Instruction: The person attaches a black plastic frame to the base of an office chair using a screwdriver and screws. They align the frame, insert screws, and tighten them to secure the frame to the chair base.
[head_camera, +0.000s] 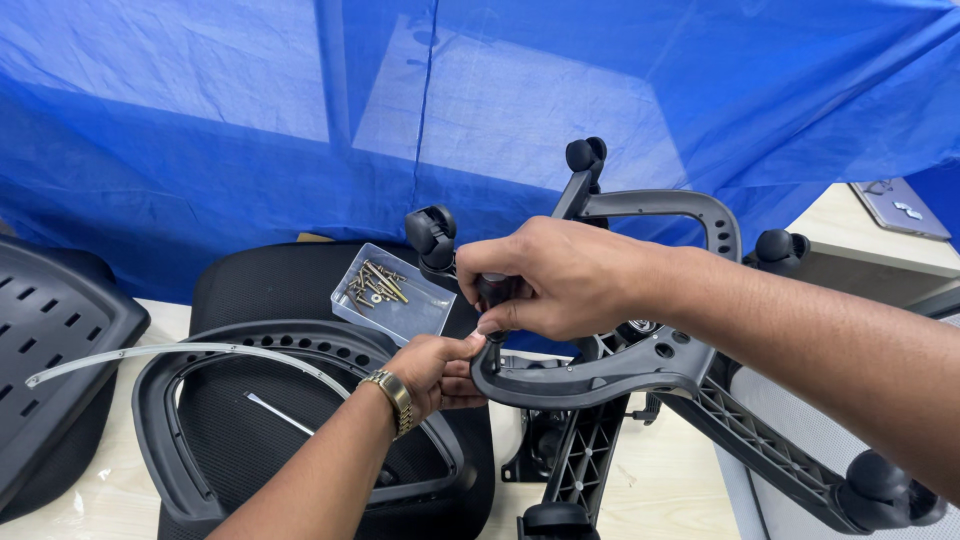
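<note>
Now, step: a screw looks to be going into the grey armrest (600, 375) at six o'clock of the right hand (555, 280).
Right hand: fingers wrapped round a black driver (494, 292), tip down.
Left hand (435, 372): fingers pinching the armrest end, at seven o'clock.
Next move: likely steady downward turning, driver upright.
Armrest: curved, holed, just beside the chair base (760, 440).
Screw box (392, 297): clear, at ten o'clock.

A makeshift assembly workshop. Blue tarpaulin (250, 130) hangs behind a pale wooden table (670, 480). Chair parts and a tray of screws (392, 293) lie about.
</note>
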